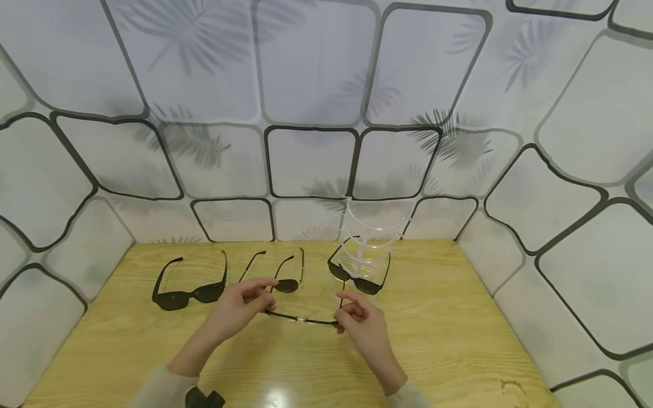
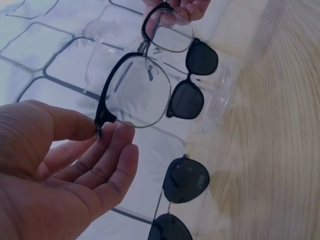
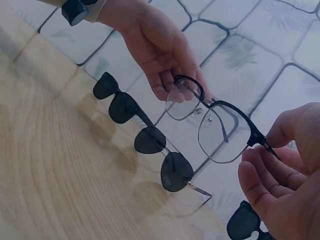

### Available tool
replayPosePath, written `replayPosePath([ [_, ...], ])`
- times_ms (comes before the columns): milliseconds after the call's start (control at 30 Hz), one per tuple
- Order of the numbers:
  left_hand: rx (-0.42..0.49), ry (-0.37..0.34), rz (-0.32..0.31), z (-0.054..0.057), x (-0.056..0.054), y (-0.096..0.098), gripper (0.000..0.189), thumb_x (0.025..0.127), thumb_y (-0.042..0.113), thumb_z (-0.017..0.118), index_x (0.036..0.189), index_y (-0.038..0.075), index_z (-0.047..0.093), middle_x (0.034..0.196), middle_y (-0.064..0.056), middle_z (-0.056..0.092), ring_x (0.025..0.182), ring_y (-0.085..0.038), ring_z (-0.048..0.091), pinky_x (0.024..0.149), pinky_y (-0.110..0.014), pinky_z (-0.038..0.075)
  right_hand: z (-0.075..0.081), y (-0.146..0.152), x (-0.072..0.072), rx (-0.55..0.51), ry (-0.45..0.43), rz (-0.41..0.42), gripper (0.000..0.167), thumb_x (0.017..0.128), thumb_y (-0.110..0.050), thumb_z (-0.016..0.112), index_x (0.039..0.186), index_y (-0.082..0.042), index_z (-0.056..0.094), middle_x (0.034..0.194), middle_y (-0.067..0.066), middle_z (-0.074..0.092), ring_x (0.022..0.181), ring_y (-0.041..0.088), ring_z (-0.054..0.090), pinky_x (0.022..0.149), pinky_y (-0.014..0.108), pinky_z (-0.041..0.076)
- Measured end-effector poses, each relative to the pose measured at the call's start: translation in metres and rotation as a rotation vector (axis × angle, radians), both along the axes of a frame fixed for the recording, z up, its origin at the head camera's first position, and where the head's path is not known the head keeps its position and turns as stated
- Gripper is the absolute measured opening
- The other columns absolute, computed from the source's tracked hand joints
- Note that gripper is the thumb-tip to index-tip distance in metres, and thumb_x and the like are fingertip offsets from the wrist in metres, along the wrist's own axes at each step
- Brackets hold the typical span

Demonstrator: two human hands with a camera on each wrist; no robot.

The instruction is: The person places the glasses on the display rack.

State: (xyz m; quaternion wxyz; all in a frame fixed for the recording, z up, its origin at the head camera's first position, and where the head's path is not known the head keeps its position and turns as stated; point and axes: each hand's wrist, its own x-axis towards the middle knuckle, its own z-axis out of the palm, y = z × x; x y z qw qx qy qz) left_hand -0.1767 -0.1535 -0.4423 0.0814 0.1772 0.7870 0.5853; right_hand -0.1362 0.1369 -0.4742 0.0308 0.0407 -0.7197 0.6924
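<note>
Both hands hold a pair of eyeglasses (image 1: 301, 319) with clear lenses, a black upper rim and thin metal lower rims. My left hand (image 1: 237, 309) pinches the hinge corner at its left end, thumb against fingers. At the other end, my right hand (image 1: 364, 328) grips the right hinge and temple. The left wrist view shows the glasses (image 2: 106, 102) raised over the table, lenses upright. From the right wrist, the temples of the glasses (image 3: 235, 109) are seen unfolded, pointing away from me. Just behind the left fingers lie thin-framed sunglasses (image 1: 287, 285), partly covered by that hand.
Black thick-framed sunglasses (image 1: 173, 300) lie at the left of the wooden table (image 1: 285, 368). Another dark pair of sunglasses (image 1: 367, 286) sits by a clear tiered display stand (image 1: 361, 266) at the back right. Patterned walls (image 1: 311, 164) enclose the back and sides.
</note>
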Motion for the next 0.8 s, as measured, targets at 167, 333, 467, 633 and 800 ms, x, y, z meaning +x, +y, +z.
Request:
replayPosePath([
  [167, -0.019, 0.025, 0.015, 0.002, -0.008, 0.015, 0.036, 0.104, 0.008, 0.065, 0.139, 0.0, 0.066, 0.101, -0.013, 0.078, 0.09, -0.017, 0.077, 0.086, -0.036, 0.065, 0.006, 0.008, 0.002, 0.003, 0.027, -0.057, 0.036, 0.093, 0.01, 0.068, 0.128, 0.002, 0.069, 0.089, 0.019, 0.073, 0.065, 0.01, 0.067, 0.064, 0.025, 0.061],
  [333, -0.042, 0.049, -0.002, 0.005, -0.016, 0.026, 0.036, 0.105, 0.008, 0.064, 0.141, 0.001, 0.065, 0.102, -0.012, 0.079, 0.092, -0.02, 0.077, 0.087, -0.035, 0.064, 0.011, 0.014, 0.005, -0.009, 0.027, -0.102, 0.035, 0.092, 0.011, 0.069, 0.127, 0.002, 0.069, 0.087, 0.013, 0.073, 0.066, 0.011, 0.068, 0.064, 0.025, 0.061],
  [467, -0.05, 0.052, -0.005, 0.007, -0.022, 0.035, 0.037, 0.105, 0.007, 0.064, 0.141, 0.001, 0.065, 0.103, -0.014, 0.079, 0.091, -0.02, 0.077, 0.086, -0.034, 0.064, 0.013, 0.019, 0.006, 0.001, 0.021, -0.129, 0.035, 0.093, 0.009, 0.07, 0.127, 0.001, 0.069, 0.086, 0.006, 0.074, 0.068, 0.014, 0.07, 0.065, 0.026, 0.062],
  [633, -0.024, 0.04, -0.014, 0.01, -0.029, 0.048, 0.036, 0.105, 0.007, 0.063, 0.14, 0.001, 0.066, 0.102, -0.013, 0.079, 0.092, -0.022, 0.077, 0.085, -0.033, 0.064, 0.014, 0.026, 0.004, 0.0, 0.023, -0.171, 0.032, 0.095, 0.008, 0.068, 0.126, 0.002, 0.069, 0.083, -0.003, 0.074, 0.067, 0.014, 0.07, 0.065, 0.026, 0.062],
  [800, -0.014, 0.022, 0.007, 0.011, -0.039, 0.061, 0.035, 0.106, 0.007, 0.062, 0.14, 0.004, 0.067, 0.103, -0.014, 0.079, 0.091, -0.019, 0.077, 0.075, -0.026, 0.06, 0.014, 0.033, 0.0, 0.013, 0.035, -0.206, 0.032, 0.096, 0.008, 0.068, 0.128, 0.005, 0.067, 0.081, -0.007, 0.073, 0.066, 0.012, 0.069, 0.065, 0.025, 0.061],
])
